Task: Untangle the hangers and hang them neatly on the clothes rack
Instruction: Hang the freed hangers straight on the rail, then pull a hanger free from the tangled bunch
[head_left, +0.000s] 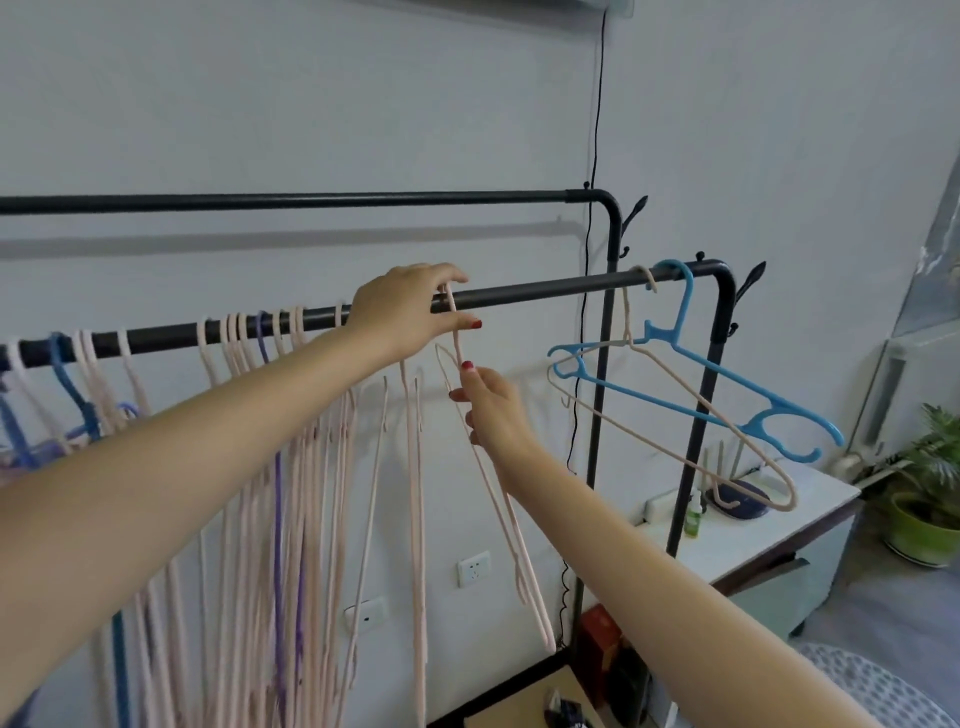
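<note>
A black clothes rack has a near rail (545, 292) and a higher far rail (311, 201). My left hand (402, 312) pinches the hook of a pale pink hanger (498, 499) at the near rail. My right hand (488, 408) grips that hanger's neck just below the hook. Several pink hangers (332, 467), with a purple one (278, 493) and blue ones among them, hang side by side on the rail's left part. At the rail's right end, a blue plastic hanger (727, 384) and a pink hanger (691, 431) hang crossed over each other.
A black cable (595, 130) runs down the wall behind the rack. A white table (779, 525) at the right holds a small green bottle (693, 514) and a dark object. A potted plant (930, 493) stands at the far right. Wall sockets (474, 567) sit low behind the hangers.
</note>
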